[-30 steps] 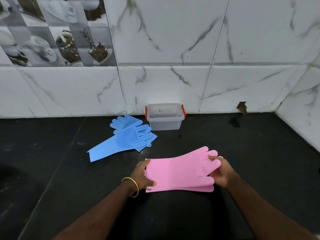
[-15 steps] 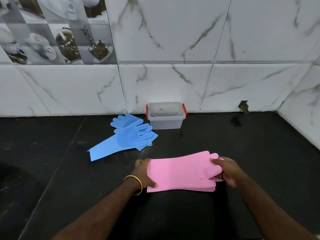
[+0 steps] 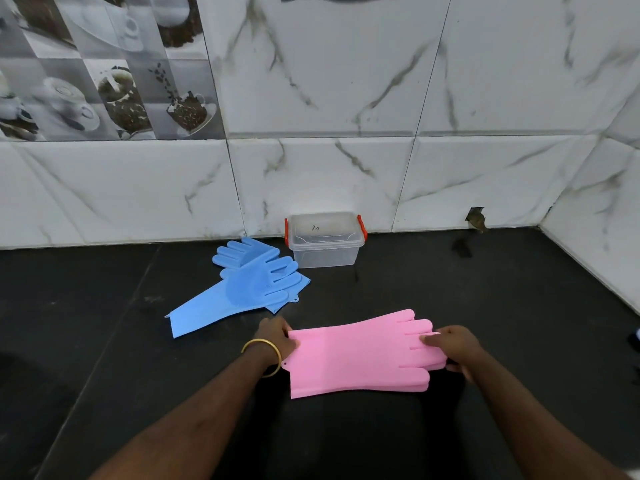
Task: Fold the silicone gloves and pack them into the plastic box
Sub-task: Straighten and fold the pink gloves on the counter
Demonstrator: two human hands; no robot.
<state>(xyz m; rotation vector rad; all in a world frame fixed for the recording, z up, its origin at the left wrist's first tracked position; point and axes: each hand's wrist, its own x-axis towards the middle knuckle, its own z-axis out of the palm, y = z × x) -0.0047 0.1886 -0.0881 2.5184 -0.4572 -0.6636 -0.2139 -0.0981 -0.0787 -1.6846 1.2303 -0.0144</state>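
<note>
A stacked pair of pink silicone gloves [image 3: 360,355] lies flat on the black counter, cuffs to the left, fingers to the right. My left hand [image 3: 277,337] grips the cuff end. My right hand [image 3: 453,348] holds the finger end, thumb on top. A pair of blue silicone gloves [image 3: 242,285] lies crossed further back on the left. The clear plastic box [image 3: 325,240] with red latches stands against the wall, its lid on.
A white marble-tiled wall [image 3: 346,174] runs along the back of the black counter [image 3: 485,306] and turns forward at the right. A small dark hole [image 3: 476,220] sits in the wall base right of the box.
The pink gloves have come down from a slight lift to lie flat on the counter, and both hands have shifted with them.
</note>
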